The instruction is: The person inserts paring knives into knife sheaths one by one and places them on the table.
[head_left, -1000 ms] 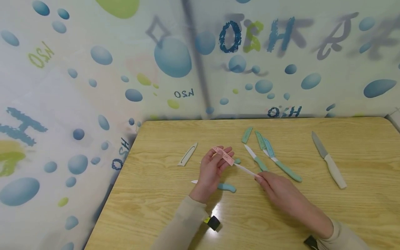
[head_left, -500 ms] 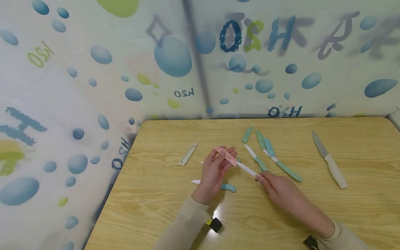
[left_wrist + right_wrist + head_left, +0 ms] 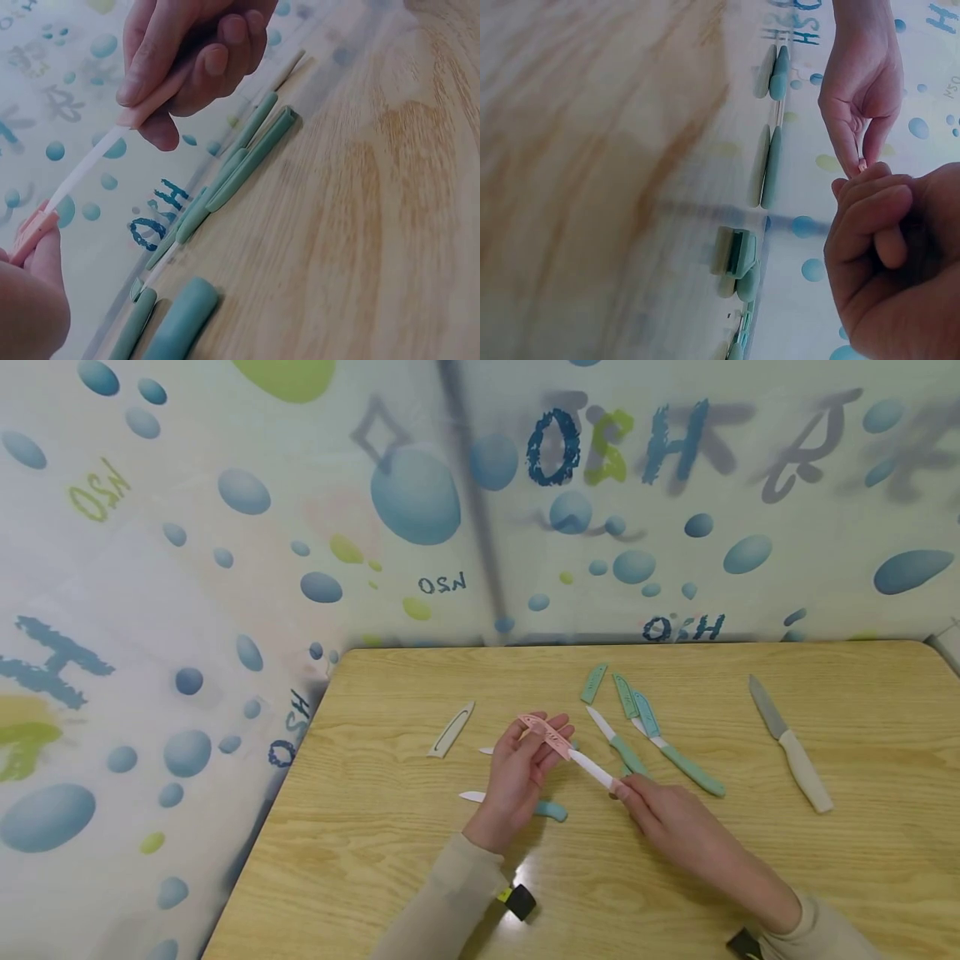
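My left hand (image 3: 516,785) pinches a pink blade cover (image 3: 557,744) between thumb and fingers, above the table. My right hand (image 3: 678,827) grips a knife with a white blade (image 3: 592,769); its pink handle (image 3: 154,105) shows in the left wrist view, partly hidden by the fingers. The blade's tip is right at the cover's open end, with most of the blade outside. Below the left hand lies a blue-handled knife (image 3: 551,811), partly hidden by the wrist. Another white blade (image 3: 485,751) pokes out behind the same hand.
On the wooden table (image 3: 337,852) lie a white blade cover (image 3: 452,731), a green cover (image 3: 593,683), another green cover (image 3: 624,697) and a blue cover (image 3: 647,714). Green-handled knives (image 3: 693,770) lie beside them. At right is a cream-handled knife (image 3: 806,772). A patterned wall (image 3: 375,610) borders the back.
My left hand has shifted slightly right with the pink cover, towards the right hand. The knife's blade has turned to show more of its flat side. My right hand has barely moved.
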Available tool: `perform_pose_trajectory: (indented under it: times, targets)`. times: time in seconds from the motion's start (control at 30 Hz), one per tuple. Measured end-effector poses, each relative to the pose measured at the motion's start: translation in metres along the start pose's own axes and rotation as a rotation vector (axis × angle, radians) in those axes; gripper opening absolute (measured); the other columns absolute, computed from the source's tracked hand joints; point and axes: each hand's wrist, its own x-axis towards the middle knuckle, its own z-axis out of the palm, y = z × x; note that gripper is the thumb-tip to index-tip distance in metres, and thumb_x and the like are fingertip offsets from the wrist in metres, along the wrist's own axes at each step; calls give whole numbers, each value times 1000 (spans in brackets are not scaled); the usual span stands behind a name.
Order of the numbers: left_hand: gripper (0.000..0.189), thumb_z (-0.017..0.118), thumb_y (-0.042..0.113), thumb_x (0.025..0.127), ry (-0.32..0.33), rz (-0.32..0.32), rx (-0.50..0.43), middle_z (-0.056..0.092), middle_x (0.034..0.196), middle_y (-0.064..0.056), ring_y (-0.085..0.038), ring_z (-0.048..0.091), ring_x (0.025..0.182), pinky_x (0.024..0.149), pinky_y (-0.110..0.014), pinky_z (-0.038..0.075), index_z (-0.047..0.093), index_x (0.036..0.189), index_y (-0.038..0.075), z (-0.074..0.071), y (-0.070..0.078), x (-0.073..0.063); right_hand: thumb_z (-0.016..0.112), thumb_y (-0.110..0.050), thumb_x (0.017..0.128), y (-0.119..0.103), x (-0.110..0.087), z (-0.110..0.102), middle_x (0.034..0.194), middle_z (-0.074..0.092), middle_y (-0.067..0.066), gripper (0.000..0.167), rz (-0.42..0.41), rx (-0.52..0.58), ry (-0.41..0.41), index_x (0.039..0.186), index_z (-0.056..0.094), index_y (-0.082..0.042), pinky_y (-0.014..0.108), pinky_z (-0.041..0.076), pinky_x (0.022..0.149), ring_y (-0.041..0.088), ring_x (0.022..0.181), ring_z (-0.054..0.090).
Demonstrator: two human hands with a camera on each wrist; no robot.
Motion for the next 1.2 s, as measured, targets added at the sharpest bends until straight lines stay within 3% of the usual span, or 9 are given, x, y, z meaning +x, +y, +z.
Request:
perform_pose_trajectory:
  times: [0.47, 0.67, 1.2]
  targets:
    - [30, 46, 9, 111, -30, -21, 20, 66, 131, -26, -26, 70, 115, 102, -37, 55, 42, 135, -10, 3, -6, 0, 51, -21, 111, 0, -1, -1, 63, 42, -14, 19, 8, 10, -18, 98, 63, -13, 22, 33, 44, 2, 50, 33]
    - [23, 46, 10, 111, -43, -19, 36, 66, 131, -25, -27, 70, 116, 102, -37, 55, 48, 130, -5, 5, -9, 0, 51, -20, 111, -1, 0, -1, 62, 40, -13, 19, 4, 3, -18, 97, 62, -12, 22, 33, 44, 1, 50, 31]
    - [26, 45, 8, 112, -43, -20, 31, 67, 128, -24, -27, 70, 116, 102, -37, 55, 44, 132, -8, 9, -13, -3, 52, -19, 110, -5, 3, -1, 62, 37, -12, 20, 21, 2, -1, 94, 62, -12, 21, 31, 44, 2, 50, 30]
